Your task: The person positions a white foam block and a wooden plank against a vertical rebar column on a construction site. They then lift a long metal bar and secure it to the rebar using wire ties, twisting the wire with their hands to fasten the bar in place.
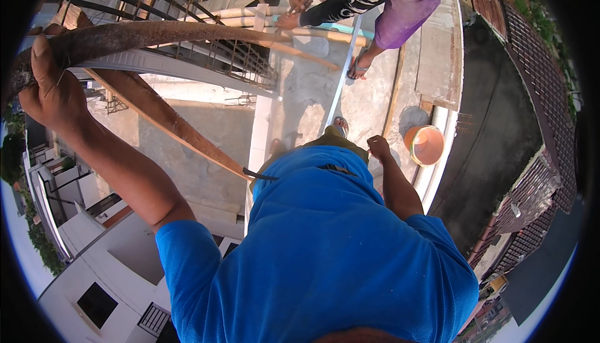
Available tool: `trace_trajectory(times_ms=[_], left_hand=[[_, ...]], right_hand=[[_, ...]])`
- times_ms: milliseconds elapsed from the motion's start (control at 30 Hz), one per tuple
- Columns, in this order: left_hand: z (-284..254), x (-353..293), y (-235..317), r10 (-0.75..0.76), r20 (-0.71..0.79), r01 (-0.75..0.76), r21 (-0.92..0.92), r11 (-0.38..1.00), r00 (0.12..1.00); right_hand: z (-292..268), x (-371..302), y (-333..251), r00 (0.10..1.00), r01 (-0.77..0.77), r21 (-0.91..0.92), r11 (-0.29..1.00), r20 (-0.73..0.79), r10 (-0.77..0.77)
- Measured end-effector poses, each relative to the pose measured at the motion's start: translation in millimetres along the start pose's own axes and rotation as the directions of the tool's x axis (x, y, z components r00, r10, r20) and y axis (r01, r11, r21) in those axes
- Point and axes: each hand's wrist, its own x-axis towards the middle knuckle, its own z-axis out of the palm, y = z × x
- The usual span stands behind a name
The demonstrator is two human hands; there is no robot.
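Note:
My left hand [55, 90] is raised at the far left and closed around a long, dark, weathered wooden beam [147, 33], its thumb lying along the near side. From there the beam runs right, towards the bamboo poles [250, 16]. A second wooden plank [169, 124] slants below it, down to near my left side; what supports its ends is hard to see. My right hand [379, 147] hangs low beside my right thigh. Its fingers are loosely curled with nothing visible in them, and the orange bucket [427, 145] is the nearest object.
A co-worker in purple shorts [406, 18] bends over the bamboo poles ahead. A long silver bar [345, 71] lies across the concrete floor [306, 90]. Rebar [240, 61] stands at left beside a drop. White pipes [435, 165] and a tiled roof [531, 49] border the right.

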Motion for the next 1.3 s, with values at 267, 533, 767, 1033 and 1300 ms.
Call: trace_trajectory(times_ms=[267, 533, 767, 1033, 1300], left_hand=[[-3.0, 2.2, 0.3, -0.017, 0.009, 0.017, 0.016, 1.0, 1.0], [-1.9, 1.6, -0.4, -0.007, 0.006, 0.007, 0.037, 0.999, 1.0], [-3.8, 3.4, 2.1, -0.018, 0.029, 0.016, 0.053, 0.998, 0.999], [-0.9, 0.5, 2.4, -0.024, 0.0, 0.024, 0.047, 0.999, 1.0], [-2.3, 1.6, 4.2, -0.051, 0.007, 0.051, 0.029, 0.998, 0.999]], right_hand=[[-5.9, -3.9, -4.6, 1.0, -0.023, 0.01, 1.0, 0.007, 0.023], [2.0, -14.2, -2.5, 1.0, -0.012, 0.008, 1.0, -0.006, 0.012], [4.9, -12.0, -2.2, 0.999, 0.035, -0.001, 0.999, -0.003, -0.035], [9.2, 6.1, 14.1, 0.996, 0.082, -0.016, 0.997, 0.018, -0.082], [17.5, 12.0, 24.9, 0.991, 0.127, -0.114, 0.985, -0.032, -0.132]])
